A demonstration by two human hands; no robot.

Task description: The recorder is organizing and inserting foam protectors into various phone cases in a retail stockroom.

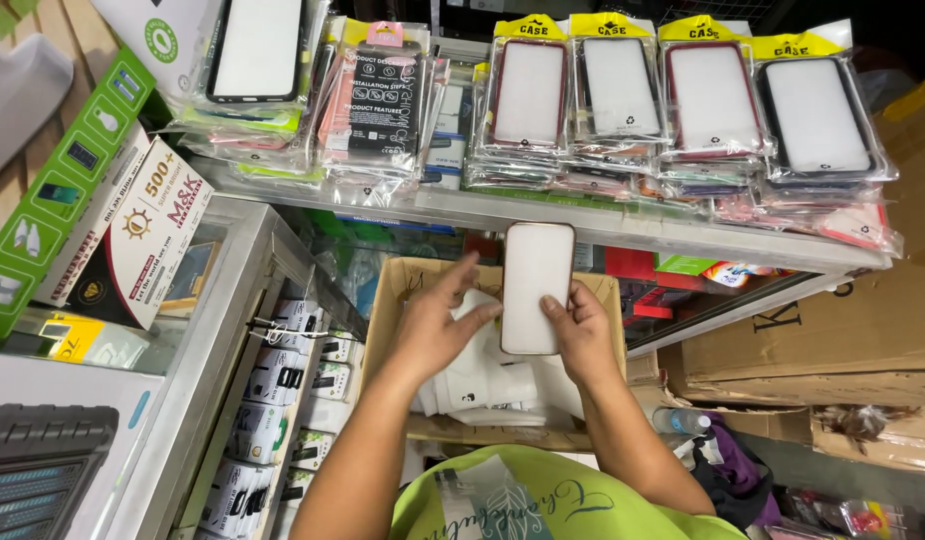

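Note:
My right hand (583, 335) grips a white phone case (536, 285) with a dark rim, held upright over an open cardboard box (398, 285). My left hand (438, 320) is spread open, its fingertips touching the case's left edge. Inside the box, under both hands, lies a heap of white cases or wrappers (488, 385).
A shelf edge (603, 220) above carries rows of bagged phone cases (683, 110). At left a glass counter (218, 330) holds small boxed goods (273, 400), with printed boxes (123, 230) on top. Brown cartons (843, 330) stand at right, a plastic bottle (683, 420) below them.

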